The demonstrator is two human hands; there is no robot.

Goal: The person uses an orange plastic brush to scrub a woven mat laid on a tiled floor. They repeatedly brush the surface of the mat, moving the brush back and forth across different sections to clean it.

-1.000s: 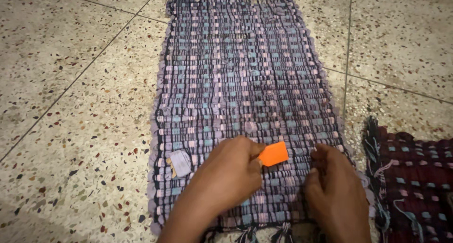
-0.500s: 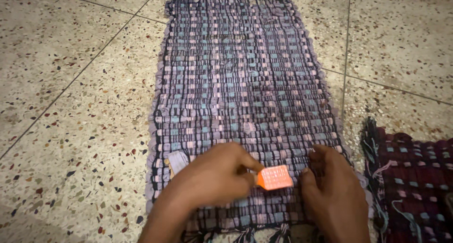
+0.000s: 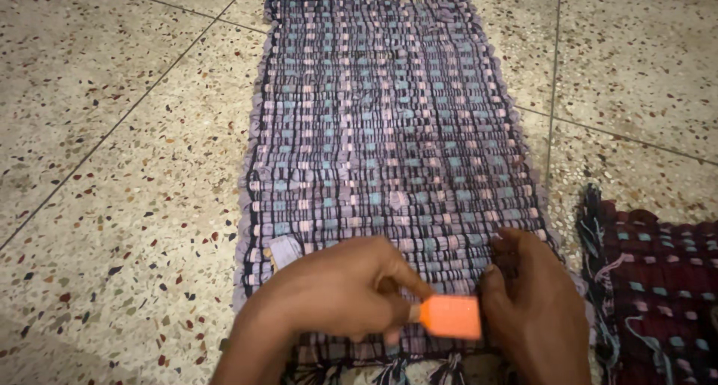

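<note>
A woven rag mat [image 3: 381,131] in purple, pink, teal and black lies lengthwise on the floor. My left hand [image 3: 336,291] grips a small orange comb-like tool [image 3: 451,316] and holds it against the mat's near end. My right hand [image 3: 532,303] rests on the mat's near right edge, fingers curled and pinching the weave just right of the tool. A pale fabric patch [image 3: 284,252] shows on the mat just left of my left hand. Dark fringe [image 3: 393,371] hangs at the near edge.
A second mat [image 3: 658,280], dark maroon with teal and pink flecks and loose threads, lies at the lower right. Speckled terrazzo floor [image 3: 112,168] with dark joint lines surrounds both mats.
My left hand has drawn the orange tool toward me along the mat, from mid-row down near the fringe. My right hand has stayed on the mat's edge.
</note>
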